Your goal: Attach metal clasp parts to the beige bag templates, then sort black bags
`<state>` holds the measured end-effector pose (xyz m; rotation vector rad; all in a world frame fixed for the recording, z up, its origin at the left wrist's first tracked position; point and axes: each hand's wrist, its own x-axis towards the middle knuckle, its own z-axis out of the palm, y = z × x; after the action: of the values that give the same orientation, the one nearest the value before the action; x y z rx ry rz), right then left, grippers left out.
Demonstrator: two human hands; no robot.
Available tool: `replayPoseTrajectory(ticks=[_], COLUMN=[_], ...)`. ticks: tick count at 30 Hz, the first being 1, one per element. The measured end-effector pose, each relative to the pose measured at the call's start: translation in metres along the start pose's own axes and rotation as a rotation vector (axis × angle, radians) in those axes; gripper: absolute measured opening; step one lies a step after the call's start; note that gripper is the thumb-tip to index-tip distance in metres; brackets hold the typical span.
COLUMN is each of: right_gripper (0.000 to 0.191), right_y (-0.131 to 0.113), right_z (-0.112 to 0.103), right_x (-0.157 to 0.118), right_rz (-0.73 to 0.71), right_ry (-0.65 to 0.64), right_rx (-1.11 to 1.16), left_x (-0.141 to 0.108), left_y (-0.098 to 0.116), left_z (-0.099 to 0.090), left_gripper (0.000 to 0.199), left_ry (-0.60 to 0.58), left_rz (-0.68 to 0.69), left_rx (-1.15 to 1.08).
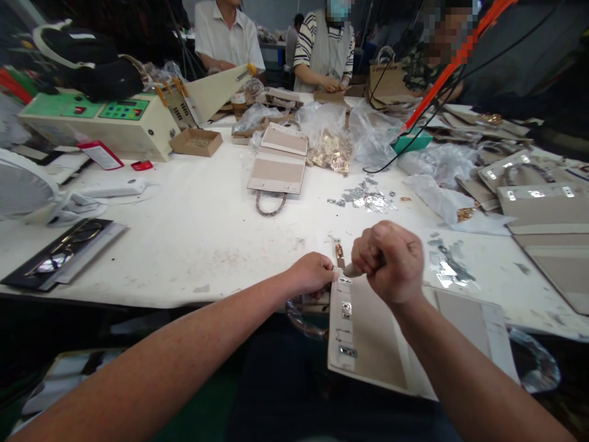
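Note:
A beige bag panel (381,331) lies open at the table's front edge, partly overhanging it. Metal plates (346,310) run down its left margin, and a wrapped handle (306,322) sticks out on the left. My left hand (313,273) pinches the panel's top left corner. My right hand (391,261) is closed around a tool (353,270) whose rounded end is over that same corner, by the uppermost plate. Just beyond the corner lies a small gold-coloured clasp piece (339,253).
Loose silver plates (368,197) and gold pieces (331,150) are heaped mid-table near plastic bags. More plates (448,267) lie right of my right hand. Another bag (278,166) is farther back, a machine (101,123) back left, bag panels (547,209) right. People work opposite.

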<state>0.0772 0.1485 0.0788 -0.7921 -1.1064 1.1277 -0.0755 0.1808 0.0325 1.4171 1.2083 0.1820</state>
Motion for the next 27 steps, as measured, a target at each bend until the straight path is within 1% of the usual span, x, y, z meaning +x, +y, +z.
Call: replayPoseTrajectory(ticks=[4,8,10,13,15,16,17,18,19,21,22,24,26,27], right_gripper=[0.042,0.041,0.04,0.044,0.046,0.043,0.035,0.027,0.025,0.034,0.034,0.028,0.028,0.029], right_y=[0.005,0.006,0.01,0.011,0.001,-0.006,-0.012,-0.019,-0.024,-0.033,-0.037,-0.048,-0.064,-0.074], right_z=[-0.003,-0.007,-0.008,-0.013,-0.022,-0.029,-0.039,-0.05,-0.063,-0.09,-0.103,-0.124,-0.14,-0.147], right_x=[-0.005,-0.006,-0.008,-0.01,-0.012,-0.015,-0.019,-0.025,-0.033,-0.057,-0.072,-0.102,-0.129,-0.14], right_rz=[0.067,-0.022,-0.011,0.085,0.163,0.184,0.183,0.169,0.143,0.127,0.134,0.14,0.118,0.103], right_ry=[0.015,0.025,0.044,0.036,0.035,0.034,0.036,0.029,0.001,-0.082,-0.113,-0.102,-0.021,0.027], right_rx=[-0.026,0.1,0.086,-0.086,-0.318,-0.464,-0.614,-0.757,-0.891,-1.062,-1.088,-1.043,-0.969,-0.944], left_x=[-0.001,0.001,0.003,-0.001,-0.008,-0.011,-0.016,-0.02,-0.025,-0.038,-0.046,-0.06,-0.07,-0.073], left_y=[-0.001,-0.003,-0.004,-0.003,0.001,0.005,0.009,0.014,0.02,0.036,0.046,0.067,0.089,0.099], left_z=[0.002,0.002,0.002,0.002,0.001,0.0,-0.002,-0.003,-0.003,0.003,0.008,0.026,0.048,0.06], left_gripper=[0.018,0.015,0.016,0.017,0.019,0.022,0.023,0.023,0.024,0.025,0.026,0.027,0.026,0.023], left_ry=[0.028,0.046,0.046,0.037,0.042,0.053,0.076,0.113,0.122,0.123,0.127,0.126,0.117,0.136], left_rz=[0.002,-0.01,-0.016,-0.007,0.026,0.052,0.097,0.187,0.284,0.415,0.465,0.55,0.667,0.757], left_rx=[0.016,0.016,0.012,0.045,0.104,0.143,0.186,0.233,0.298,0.489,0.605,0.784,0.876,0.884])
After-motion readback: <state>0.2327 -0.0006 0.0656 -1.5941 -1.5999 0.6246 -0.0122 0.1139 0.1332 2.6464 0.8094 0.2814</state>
